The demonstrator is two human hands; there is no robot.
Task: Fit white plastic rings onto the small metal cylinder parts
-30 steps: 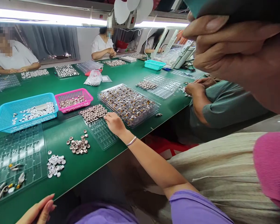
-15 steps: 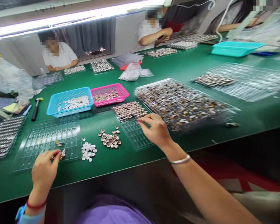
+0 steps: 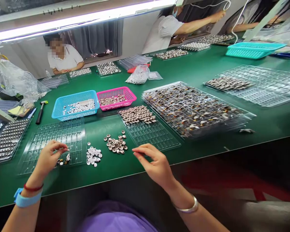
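My left hand hovers over the near part of a clear plastic tray, thumb and forefinger pinched. Anything between those fingertips is too small to make out. Just beneath it lie a few small parts, white, dark and yellowish. My right hand is above the green table, its thumb and forefinger slightly apart with nothing visible between them. To the left of its fingertips is a pile of brownish round cups. White discs lie between that pile and the left tray. Behind my right hand, a compartment tray carries rows of brownish pieces.
A blue basket of white discs and a pink basket of cups stand behind. Stacked trays of parts fill the right. A hammer lies at left. Co-workers sit across the table.
My right hand has come away from the tray of brownish pieces, towards me and left, nearer the cups. My left hand has risen off the small parts. One co-worker's arm now reaches outward.
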